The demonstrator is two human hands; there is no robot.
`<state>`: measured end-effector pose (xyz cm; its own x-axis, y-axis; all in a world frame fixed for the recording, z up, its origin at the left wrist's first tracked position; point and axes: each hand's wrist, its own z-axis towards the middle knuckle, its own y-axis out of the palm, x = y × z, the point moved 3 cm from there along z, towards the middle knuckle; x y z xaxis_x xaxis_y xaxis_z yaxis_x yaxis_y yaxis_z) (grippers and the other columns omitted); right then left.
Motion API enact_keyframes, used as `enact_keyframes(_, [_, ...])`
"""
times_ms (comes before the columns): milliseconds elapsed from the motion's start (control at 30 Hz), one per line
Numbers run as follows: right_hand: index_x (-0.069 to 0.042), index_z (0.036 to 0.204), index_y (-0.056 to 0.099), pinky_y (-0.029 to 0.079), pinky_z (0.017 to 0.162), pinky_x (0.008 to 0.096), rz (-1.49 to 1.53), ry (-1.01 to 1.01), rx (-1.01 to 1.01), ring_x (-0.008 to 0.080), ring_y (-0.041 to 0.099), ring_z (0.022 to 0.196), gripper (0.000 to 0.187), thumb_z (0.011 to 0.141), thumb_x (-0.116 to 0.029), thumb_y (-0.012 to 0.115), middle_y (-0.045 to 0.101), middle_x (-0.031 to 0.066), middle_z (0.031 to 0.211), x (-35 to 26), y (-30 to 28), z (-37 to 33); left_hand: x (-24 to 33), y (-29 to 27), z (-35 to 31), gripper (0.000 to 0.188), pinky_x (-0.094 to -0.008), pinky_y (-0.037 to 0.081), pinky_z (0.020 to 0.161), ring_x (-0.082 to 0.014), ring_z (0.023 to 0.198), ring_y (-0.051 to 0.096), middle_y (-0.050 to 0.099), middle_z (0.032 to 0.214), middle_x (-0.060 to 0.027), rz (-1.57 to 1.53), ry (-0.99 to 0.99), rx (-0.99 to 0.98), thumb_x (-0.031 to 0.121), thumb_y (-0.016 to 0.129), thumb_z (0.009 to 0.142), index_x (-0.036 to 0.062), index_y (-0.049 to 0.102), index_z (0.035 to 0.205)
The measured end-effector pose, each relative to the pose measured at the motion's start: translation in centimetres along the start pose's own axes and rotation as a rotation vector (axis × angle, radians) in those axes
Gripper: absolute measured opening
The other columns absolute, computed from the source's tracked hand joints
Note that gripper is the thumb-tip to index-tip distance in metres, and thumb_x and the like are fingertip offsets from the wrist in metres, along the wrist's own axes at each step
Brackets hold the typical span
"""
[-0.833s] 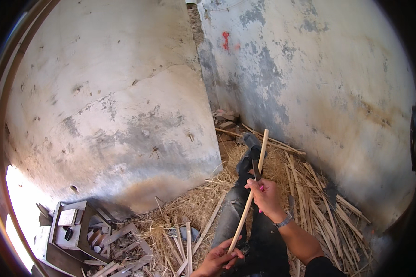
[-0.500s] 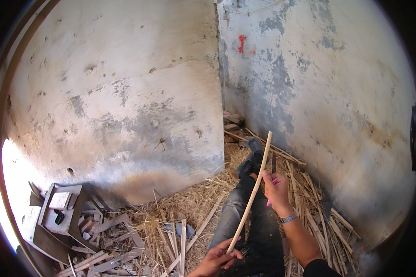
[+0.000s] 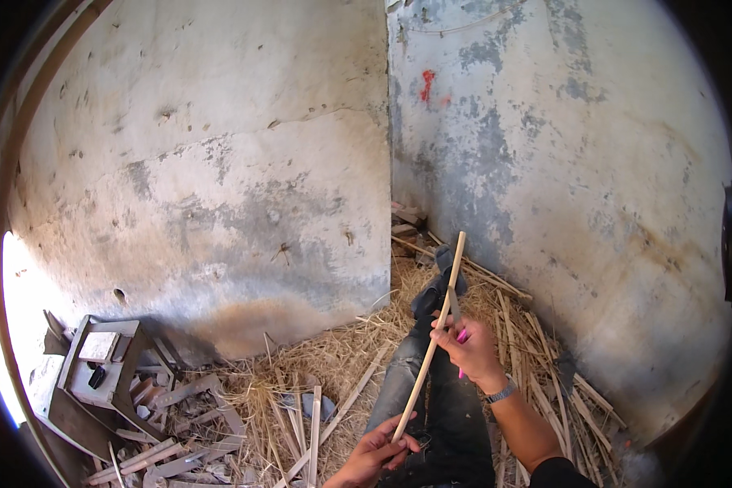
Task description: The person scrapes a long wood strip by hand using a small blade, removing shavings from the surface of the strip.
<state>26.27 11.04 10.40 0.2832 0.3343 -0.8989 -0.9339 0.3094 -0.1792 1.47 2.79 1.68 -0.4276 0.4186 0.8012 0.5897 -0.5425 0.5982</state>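
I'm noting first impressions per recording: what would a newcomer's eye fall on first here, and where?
Probably the pale stick, slanting up from the left hand at bottom centre, with a pink-handled blade in the right hand close beside it. Next might come the red mark on the peeling right-hand wall, near the top. Then the heap of wooden strips along that wall's foot, lower right.

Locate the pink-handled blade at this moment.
In the head view, right of centre, the blade is in the right hand, close beside the pale stick.
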Motion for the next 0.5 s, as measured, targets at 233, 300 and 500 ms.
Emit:
enact_keyframes(233, [-0.004, 0.106, 0.077, 0.039, 0.054, 0.0235, -0.215, 0.091, -0.166, 0.0017, 0.052, 0.06, 0.028, 0.093, -0.03, 0.079, 0.065, -0.0031, 0.068, -2.6, 0.5, -2.6, -2.2, -1.6, 1.2, 0.031, -0.0235, 0.036, 0.049, -0.007, 0.051, 0.043, 0.063, 0.074, -0.0052, -0.013, -0.036, -0.084, 0.018, 0.058, 0.101, -0.0051, 0.06, 0.122])
enact_keyframes(300, [-0.002, 0.104, 0.076, 0.039, 0.053, 0.0238, -0.157, 0.064, -0.132, 0.0015, 0.051, 0.059, 0.027, 0.093, -0.026, 0.078, 0.063, -0.0038, 0.068, -0.8, 0.5, -3.1, -1.8, -0.9, 1.5, 0.029, -0.0239, 0.035, 0.049, -0.0071, 0.05, 0.042, 0.06, 0.07, -0.004, -0.006, -0.002, -0.088, 0.021, 0.058, 0.102, -0.0053, 0.063, 0.115])
enact_keyframes(500, [0.001, 0.108, 0.076, 0.039, 0.051, 0.0233, 0.122, -0.03, 0.039, 0.0021, 0.051, 0.056, 0.022, 0.097, -0.017, 0.071, 0.06, -0.0038, 0.067, 2.2, -1.4, -2.4, -2.1, 0.7, 1.1, 0.056, -0.0227, 0.038, 0.047, -0.0091, 0.049, 0.045, 0.067, 0.085, -0.0069, 0.141, -0.04, 0.091, 0.038, 0.057, 0.106, -0.0012, 0.049, 0.145])
